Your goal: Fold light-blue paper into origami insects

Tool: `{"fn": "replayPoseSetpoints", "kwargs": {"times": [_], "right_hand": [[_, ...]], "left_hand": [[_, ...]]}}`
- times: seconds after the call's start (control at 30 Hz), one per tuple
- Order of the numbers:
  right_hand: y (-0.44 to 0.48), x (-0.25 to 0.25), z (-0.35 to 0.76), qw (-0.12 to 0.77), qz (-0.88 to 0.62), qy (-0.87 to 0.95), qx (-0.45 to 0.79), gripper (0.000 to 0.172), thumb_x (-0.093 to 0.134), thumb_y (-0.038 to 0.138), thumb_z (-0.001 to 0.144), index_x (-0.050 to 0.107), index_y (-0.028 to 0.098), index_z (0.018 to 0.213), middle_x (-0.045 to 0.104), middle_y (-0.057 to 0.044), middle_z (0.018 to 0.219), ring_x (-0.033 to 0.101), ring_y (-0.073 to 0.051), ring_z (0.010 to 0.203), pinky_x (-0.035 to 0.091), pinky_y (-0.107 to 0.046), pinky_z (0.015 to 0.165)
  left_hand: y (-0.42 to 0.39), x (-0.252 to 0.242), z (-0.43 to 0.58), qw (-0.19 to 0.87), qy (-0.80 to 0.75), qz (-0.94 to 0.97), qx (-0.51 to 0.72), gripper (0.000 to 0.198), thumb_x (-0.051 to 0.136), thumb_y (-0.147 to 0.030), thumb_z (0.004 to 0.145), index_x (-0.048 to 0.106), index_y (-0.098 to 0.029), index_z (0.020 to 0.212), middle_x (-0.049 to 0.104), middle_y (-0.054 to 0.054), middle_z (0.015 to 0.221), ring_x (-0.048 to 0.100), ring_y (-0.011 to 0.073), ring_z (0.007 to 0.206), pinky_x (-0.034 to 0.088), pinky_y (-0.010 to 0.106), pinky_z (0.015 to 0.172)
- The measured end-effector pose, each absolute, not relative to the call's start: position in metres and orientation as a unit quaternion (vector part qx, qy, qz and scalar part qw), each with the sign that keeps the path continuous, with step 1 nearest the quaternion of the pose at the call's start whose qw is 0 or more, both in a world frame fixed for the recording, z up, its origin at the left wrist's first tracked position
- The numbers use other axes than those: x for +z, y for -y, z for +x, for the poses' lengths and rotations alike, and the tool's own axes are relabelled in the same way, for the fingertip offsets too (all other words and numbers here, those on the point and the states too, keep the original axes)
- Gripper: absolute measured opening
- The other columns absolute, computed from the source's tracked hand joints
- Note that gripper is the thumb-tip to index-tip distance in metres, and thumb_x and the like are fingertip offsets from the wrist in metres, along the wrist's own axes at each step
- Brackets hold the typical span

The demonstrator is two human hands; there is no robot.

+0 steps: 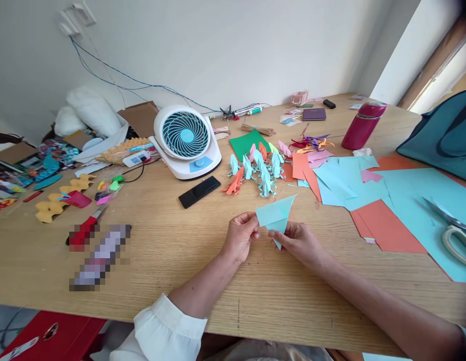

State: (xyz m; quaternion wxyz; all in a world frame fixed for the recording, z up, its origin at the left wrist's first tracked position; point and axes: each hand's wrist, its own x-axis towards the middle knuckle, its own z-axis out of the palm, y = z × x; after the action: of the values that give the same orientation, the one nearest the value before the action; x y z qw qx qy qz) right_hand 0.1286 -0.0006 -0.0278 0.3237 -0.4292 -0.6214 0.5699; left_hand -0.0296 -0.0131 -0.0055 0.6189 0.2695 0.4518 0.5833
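Observation:
A light blue sheet of paper (pixel 274 214), folded to a pointed shape, is held up above the table between both hands. My left hand (pixel 240 234) pinches its left edge between thumb and fingers. Lower down, my right hand (pixel 298 241) grips it with the thumb in front and the fingers partly hidden behind. Just beyond the hands stands a cluster of folded paper figures (pixel 265 175), mostly light blue, with some orange and pink ones. An orange paper figure (pixel 235 181) lies at the near left of that cluster.
A white fan (pixel 186 138) and a black phone (pixel 200 191) are at centre left. To the right lie light blue sheets (pixel 409 193), orange paper (pixel 391 228) and scissors (pixel 456 235). A magenta bottle (pixel 364 126) and a teal bag (pixel 439 135) stand at the back right.

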Motion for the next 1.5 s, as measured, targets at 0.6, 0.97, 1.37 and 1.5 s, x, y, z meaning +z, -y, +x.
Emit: {"fn": "replayPoseSetpoints", "kwargs": {"times": [0.6,0.97,1.37,1.5], "right_hand": [[0.000,-0.043,0.135,0.292,-0.457,0.637,0.548,0.047,0.067,0.064,0.073,0.060,0.019,0.060,0.057,-0.001,0.056,0.045,-0.013,0.052,0.033,-0.028,0.051],[0.004,-0.022,0.128,0.343,-0.461,0.603,0.553,0.048,0.067,0.066,0.071,0.063,0.018,0.068,0.063,-0.004,0.057,0.053,-0.016,0.054,0.040,-0.028,0.054],[0.006,-0.020,0.131,0.343,-0.464,0.612,0.541,0.047,0.070,0.064,0.068,0.062,0.018,0.067,0.062,-0.002,0.054,0.047,-0.012,0.047,0.033,-0.026,0.047],[0.006,-0.020,0.130,0.362,-0.463,0.608,0.533,0.050,0.068,0.067,0.070,0.063,0.017,0.066,0.063,-0.003,0.057,0.050,-0.013,0.050,0.035,-0.026,0.048]], "left_hand": [[0.012,-0.009,-0.029,0.618,-0.426,0.262,0.607,0.040,0.088,-0.041,0.053,0.062,-0.012,0.064,0.047,-0.005,0.051,0.037,0.0047,0.050,0.028,0.019,0.045],[0.015,-0.007,-0.028,0.627,-0.414,0.247,0.612,0.041,0.090,-0.040,0.052,0.062,-0.013,0.065,0.049,-0.006,0.051,0.039,0.0037,0.049,0.031,0.017,0.046],[0.015,-0.010,-0.025,0.627,-0.409,0.245,0.616,0.041,0.090,-0.040,0.054,0.061,-0.013,0.064,0.048,-0.006,0.052,0.038,0.0038,0.050,0.031,0.016,0.045],[0.017,-0.009,-0.024,0.628,-0.407,0.245,0.617,0.041,0.090,-0.041,0.054,0.062,-0.013,0.064,0.048,-0.005,0.052,0.039,0.0040,0.049,0.031,0.016,0.045]]}}
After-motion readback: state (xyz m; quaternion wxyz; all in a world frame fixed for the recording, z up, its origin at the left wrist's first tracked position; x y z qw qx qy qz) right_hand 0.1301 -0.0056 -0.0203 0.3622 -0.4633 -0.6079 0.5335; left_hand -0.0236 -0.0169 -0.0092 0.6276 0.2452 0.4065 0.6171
